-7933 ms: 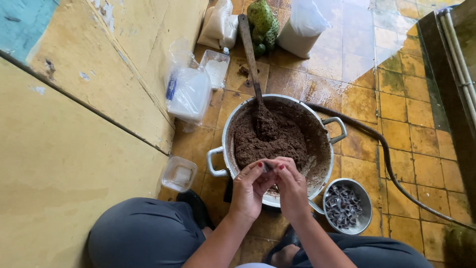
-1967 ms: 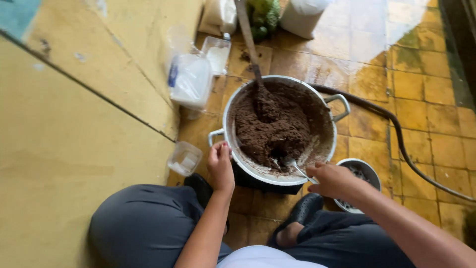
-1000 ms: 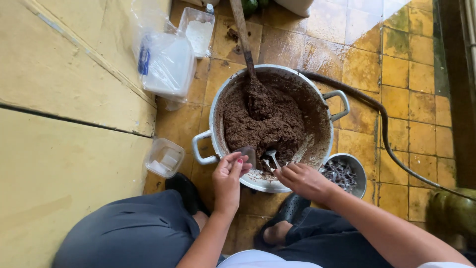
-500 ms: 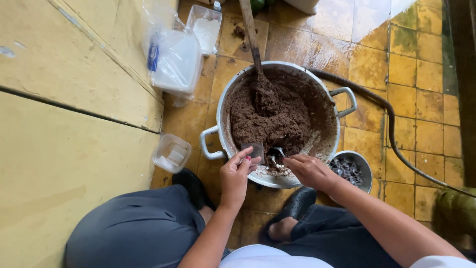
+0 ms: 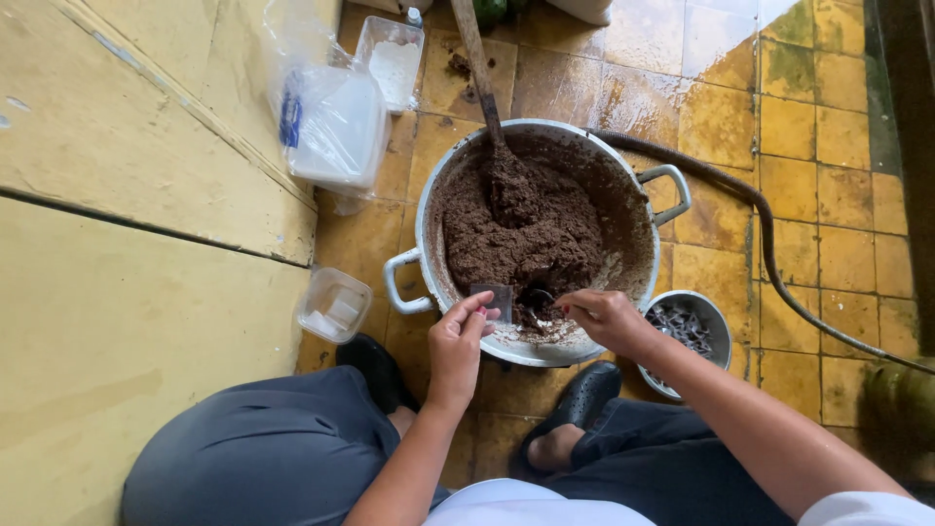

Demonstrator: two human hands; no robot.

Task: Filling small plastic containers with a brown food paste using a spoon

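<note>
Fingers of the left hand (image 5: pixel 456 341) are pinched on a small clear cup (image 5: pixel 493 297). A spoon (image 5: pixel 539 294) is gripped by the right hand (image 5: pixel 606 318), just beyond its fingertips, over the brown paste (image 5: pixel 526 234) in the pot (image 5: pixel 409 255).

Around the pot (image 5: pixel 545 146): bare tiles beyond its right handle, until the hose (image 5: pixel 769 244). Left side crowded by tubs (image 5: pixel 333 304) and a bag (image 5: pixel 331 122); bowl (image 5: pixel 716 317) blocks near-right.

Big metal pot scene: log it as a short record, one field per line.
pot: big metal pot on the tiled floor, full of brown paste
stirrer: wooden paddle stuck in the paste
left hand: holds a small clear cup over the pot
right hand: holds a spoon in the paste
beside pot: small metal bowl, clear containers
</note>
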